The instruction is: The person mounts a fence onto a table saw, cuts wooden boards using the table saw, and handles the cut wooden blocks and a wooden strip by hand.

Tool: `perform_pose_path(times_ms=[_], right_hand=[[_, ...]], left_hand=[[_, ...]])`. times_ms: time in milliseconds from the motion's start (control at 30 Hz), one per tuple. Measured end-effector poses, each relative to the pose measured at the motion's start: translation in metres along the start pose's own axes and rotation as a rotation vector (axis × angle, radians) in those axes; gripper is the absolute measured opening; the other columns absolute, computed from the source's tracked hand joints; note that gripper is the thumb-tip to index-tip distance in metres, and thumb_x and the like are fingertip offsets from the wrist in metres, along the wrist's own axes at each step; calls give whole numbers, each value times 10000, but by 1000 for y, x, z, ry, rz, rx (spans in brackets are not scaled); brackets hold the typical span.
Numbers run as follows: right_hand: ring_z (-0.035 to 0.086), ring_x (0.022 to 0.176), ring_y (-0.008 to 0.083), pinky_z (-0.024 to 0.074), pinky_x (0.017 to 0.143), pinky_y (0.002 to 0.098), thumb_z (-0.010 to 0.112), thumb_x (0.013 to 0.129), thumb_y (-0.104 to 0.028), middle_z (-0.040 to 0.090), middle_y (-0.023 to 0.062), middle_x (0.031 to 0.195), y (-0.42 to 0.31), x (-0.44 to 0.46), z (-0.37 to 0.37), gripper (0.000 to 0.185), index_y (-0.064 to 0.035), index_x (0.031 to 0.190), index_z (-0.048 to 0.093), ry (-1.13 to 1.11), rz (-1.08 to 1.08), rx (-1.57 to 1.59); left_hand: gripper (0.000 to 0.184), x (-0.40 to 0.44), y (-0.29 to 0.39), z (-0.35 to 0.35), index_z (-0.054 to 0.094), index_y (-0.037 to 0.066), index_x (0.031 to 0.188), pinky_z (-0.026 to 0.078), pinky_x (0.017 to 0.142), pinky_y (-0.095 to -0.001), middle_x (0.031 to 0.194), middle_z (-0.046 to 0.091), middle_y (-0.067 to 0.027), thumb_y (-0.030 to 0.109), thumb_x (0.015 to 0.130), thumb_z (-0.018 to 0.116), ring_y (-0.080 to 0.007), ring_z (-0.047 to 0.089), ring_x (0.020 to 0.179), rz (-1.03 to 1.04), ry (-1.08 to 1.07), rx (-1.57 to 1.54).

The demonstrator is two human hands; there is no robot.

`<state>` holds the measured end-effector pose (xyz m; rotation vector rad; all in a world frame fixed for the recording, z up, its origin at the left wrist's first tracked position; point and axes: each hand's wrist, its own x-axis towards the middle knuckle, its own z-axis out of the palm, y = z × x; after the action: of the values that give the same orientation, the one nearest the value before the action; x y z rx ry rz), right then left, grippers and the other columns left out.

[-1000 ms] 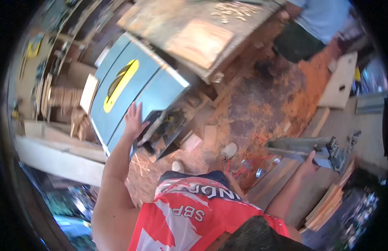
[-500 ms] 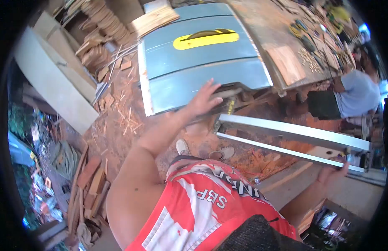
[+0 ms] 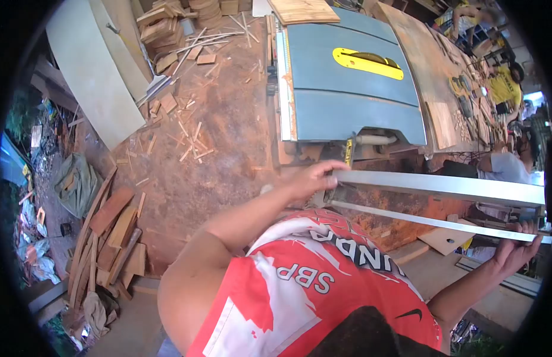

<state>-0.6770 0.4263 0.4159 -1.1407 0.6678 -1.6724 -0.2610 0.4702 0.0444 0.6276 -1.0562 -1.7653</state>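
Observation:
A long aluminium rip fence [image 3: 436, 182] spans from the middle of the view to the right edge, held level in front of my red and white shirt [image 3: 323, 268]. My left hand [image 3: 314, 180] is closed around its near-left end, next to a yellow-marked part [image 3: 349, 152]. At the far right, my right hand [image 3: 517, 247] grips the lower rail, fingers wrapped over it. Beyond the fence stands a table saw [image 3: 353, 113] with a grey-blue top. Its yellow throat plate [image 3: 395, 71] surrounds a dark blade.
A wooden workbench [image 3: 410, 35] adjoins the saw, with boards and tools on it. Two people work at the right, one in a light shirt [image 3: 508, 166], one in yellow [image 3: 505, 88]. Wood scraps [image 3: 195, 143] litter the floor. A board pile [image 3: 115, 232] and a leaning panel [image 3: 94, 71] are left.
My left hand has come back from above the saw's front edge and taken hold of the fence's left end. The fence has shifted right, and my view has turned left.

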Motion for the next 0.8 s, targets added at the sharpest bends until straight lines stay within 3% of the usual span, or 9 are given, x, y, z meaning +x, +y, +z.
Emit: perform_pose_path(times_ms=[167,233,267,300,333,467,500,600,800], right_hand=[[376,716,139,375,643,277,567,915,-135,365,23,777,-8,47,-36,190,-56,869,400,-66,38,61],[402,724,148,390,651,291,517,894,-114,395,40,800,1,67,-51,132,-17,895,428,-198,82,107],[414,715,160,402,663,312,489,881,-117,399,51,800,4,76,-60,140,11,914,441,21,98,-23],[415,694,160,404,667,313,490,894,-154,414,61,787,20,83,-72,177,17,915,451,-51,131,93],[412,701,151,390,625,284,537,935,-202,393,54,805,54,78,-60,205,-48,858,425,-188,188,242],[504,569,196,456,546,370,494,902,-365,502,41,621,215,53,-24,276,-133,755,468,476,94,36],[485,562,191,445,539,368,485,897,-396,480,28,606,256,51,-40,295,-165,717,447,393,246,233],[418,552,177,375,507,342,498,889,-429,414,-2,611,338,50,-31,312,-182,715,421,588,502,445],[419,644,211,403,677,394,559,896,-416,410,21,668,443,65,-90,309,-171,753,436,518,662,631]], left_hand=[[583,-36,55,26,517,106,1316,427,984,-334,1257,540,-64,182,792,762,-187,508,1177,29,117,214],[562,-42,79,34,540,109,1277,440,978,-348,1244,551,-91,135,763,766,-237,536,1168,110,307,668],[505,-41,84,34,573,99,1224,463,947,-363,1188,577,-114,126,756,762,-284,570,1117,87,433,736],[468,-43,97,29,588,92,1198,473,928,-369,1158,591,-117,126,763,758,-293,586,1084,122,469,862],[431,-42,115,21,603,86,1172,483,909,-376,1127,606,-121,126,770,754,-303,602,1052,166,498,993],[404,-34,127,-19,600,70,1163,492,863,-386,1084,614,-151,87,781,732,-319,613,1009,88,666,1206],[405,-34,119,-36,593,65,1166,492,851,-390,1071,613,-153,75,784,728,-323,615,994,73,700,1305],[404,-27,99,-71,577,54,1165,493,816,-393,1023,612,-158,48,789,722,-341,620,939,34,721,1453],[440,20,87,-82,587,77,1176,491,763,-420,1004,619,-160,54,768,752,-367,623,902,-125,785,1592]])
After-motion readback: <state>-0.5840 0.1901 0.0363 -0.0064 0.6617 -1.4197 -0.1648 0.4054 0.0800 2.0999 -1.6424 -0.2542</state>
